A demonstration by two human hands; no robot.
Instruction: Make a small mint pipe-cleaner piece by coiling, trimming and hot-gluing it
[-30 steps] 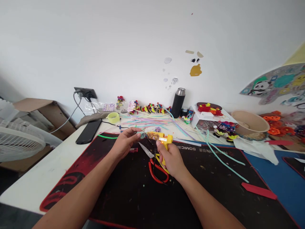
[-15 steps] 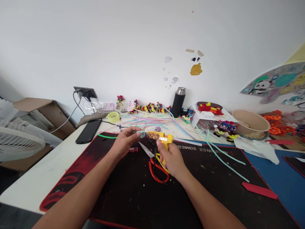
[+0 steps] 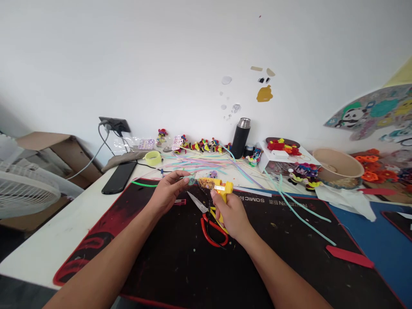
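Note:
My right hand [image 3: 228, 210] is wrapped round the handle of a yellow glue gun [image 3: 225, 188], whose nozzle points left. Between the thumb and fingers of my left hand [image 3: 169, 189] is a small teal piece [image 3: 191, 180], right at the nozzle; whether they touch is too small to tell. Red-handled scissors [image 3: 214, 231] lie half open on the black mat [image 3: 180, 266], below the gun. A black cord and a yellow strip run beside the scissors, partly hidden by my right hand.
A black phone [image 3: 119, 177], yellow tape roll [image 3: 152, 158] and pastel stems [image 3: 199, 163] lie behind the mat. A dark thermos [image 3: 240, 139], white box [image 3: 286, 165] and beige bowl [image 3: 337, 164] stand farther back. A red strip [image 3: 350, 256] lies right, a fan [image 3: 25, 189] stands left.

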